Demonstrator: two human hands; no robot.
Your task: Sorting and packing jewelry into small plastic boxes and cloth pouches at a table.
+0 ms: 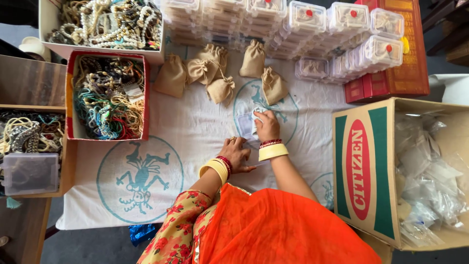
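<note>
Fingers of the right hand (266,126) pinch a clear pouch (247,126) mid-counter; the left hand (235,152) presses its near edge flat. Slippery plastic could slide off toward the cloth bags (221,89).

cloth (205,122): white, teal prints | pouches (215,73): tan | bangles (272,151): yellow + red | carton (364,166), cloth's right edge: green/red/white | bead box (73,98), left edge: red
</note>
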